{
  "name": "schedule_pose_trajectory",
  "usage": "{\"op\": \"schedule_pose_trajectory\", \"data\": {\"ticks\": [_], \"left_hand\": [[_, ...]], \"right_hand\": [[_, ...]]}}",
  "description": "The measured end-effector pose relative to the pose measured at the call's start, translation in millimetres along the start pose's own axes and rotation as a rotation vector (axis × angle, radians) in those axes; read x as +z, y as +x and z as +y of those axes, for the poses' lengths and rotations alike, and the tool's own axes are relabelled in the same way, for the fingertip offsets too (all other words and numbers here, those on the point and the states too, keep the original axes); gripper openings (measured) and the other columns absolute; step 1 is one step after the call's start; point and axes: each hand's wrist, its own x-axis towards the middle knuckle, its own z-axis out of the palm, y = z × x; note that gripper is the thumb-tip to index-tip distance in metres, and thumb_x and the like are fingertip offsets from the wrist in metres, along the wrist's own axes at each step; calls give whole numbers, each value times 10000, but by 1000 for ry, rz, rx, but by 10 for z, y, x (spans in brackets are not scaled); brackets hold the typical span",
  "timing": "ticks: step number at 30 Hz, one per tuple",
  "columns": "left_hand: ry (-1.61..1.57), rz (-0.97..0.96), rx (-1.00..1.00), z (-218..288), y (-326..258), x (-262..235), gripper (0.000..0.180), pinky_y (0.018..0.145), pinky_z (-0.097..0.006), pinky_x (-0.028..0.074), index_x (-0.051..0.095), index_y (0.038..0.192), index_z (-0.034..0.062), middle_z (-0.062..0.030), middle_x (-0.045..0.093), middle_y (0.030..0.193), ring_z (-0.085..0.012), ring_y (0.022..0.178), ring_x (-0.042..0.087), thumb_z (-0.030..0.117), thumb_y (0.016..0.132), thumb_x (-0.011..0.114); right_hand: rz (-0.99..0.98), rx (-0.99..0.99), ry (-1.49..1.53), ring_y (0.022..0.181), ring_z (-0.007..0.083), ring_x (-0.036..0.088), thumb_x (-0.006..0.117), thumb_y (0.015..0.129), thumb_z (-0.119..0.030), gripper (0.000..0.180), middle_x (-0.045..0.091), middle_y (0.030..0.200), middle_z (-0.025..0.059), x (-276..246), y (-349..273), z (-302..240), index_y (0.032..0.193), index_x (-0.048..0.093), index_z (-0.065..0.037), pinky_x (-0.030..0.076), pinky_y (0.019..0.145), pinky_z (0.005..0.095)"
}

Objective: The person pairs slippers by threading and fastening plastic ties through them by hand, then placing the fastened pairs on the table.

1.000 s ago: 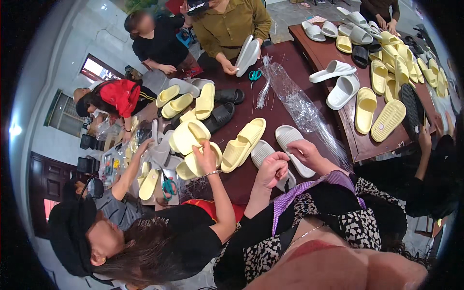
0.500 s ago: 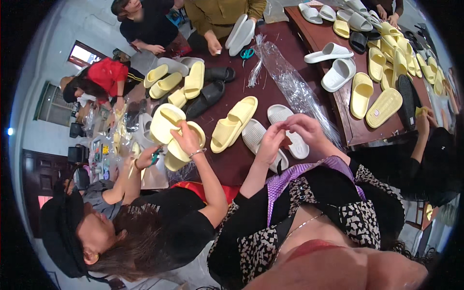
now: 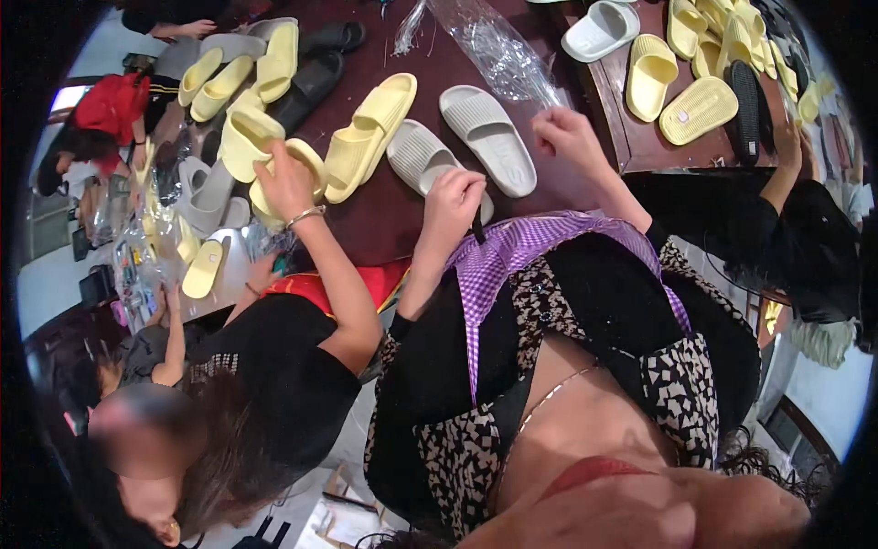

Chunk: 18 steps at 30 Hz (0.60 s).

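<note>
Two grey slides lie in front of me on the dark red table. My left hand (image 3: 450,206) is closed over the near end of the left grey slide (image 3: 421,151), and its curled fingers hide whatever may be in them. A short dark strip shows just below it. My right hand (image 3: 574,139) is raised, fingers curled in, to the right of the other grey slide (image 3: 489,137); anything it holds is too small to make out. A pair of yellow slides (image 3: 370,137) rests left of the grey ones.
At my left a co-worker's hand (image 3: 288,188) grips yellow slides (image 3: 249,142). Clear plastic film (image 3: 494,50) and a bundle of thin ties (image 3: 411,29) lie farther back. A second table (image 3: 594,91) at the right bears more grey, yellow and black slides.
My hands were together over the grey slides; now they are apart, left hand lower and right hand to the right. The view has tipped toward me, so the table sits higher in it.
</note>
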Motion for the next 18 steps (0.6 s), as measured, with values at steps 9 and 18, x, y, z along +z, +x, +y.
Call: {"op": "schedule_pose_trajectory", "data": {"ticks": [9,18], "left_hand": [[162,-260,-304,-559,-777,253,139,679,-377,486,637,814,15,-152,628,815,-313,766,614,145,792,590],[469,-145,-230,-694,-446,461,170,674,-457,476,575,752,0,-198,611,768,-375,739,592,142,830,521]], "right_hand": [[-279,316,-464,441,159,561,585,748,-82,141,595,557,102,79,-76,1199,748,620,54,459,435,293],[-245,277,-749,587,303,644,556,749,-176,239,624,639,203,309,747,1198,711,637,45,518,558,395]]}}
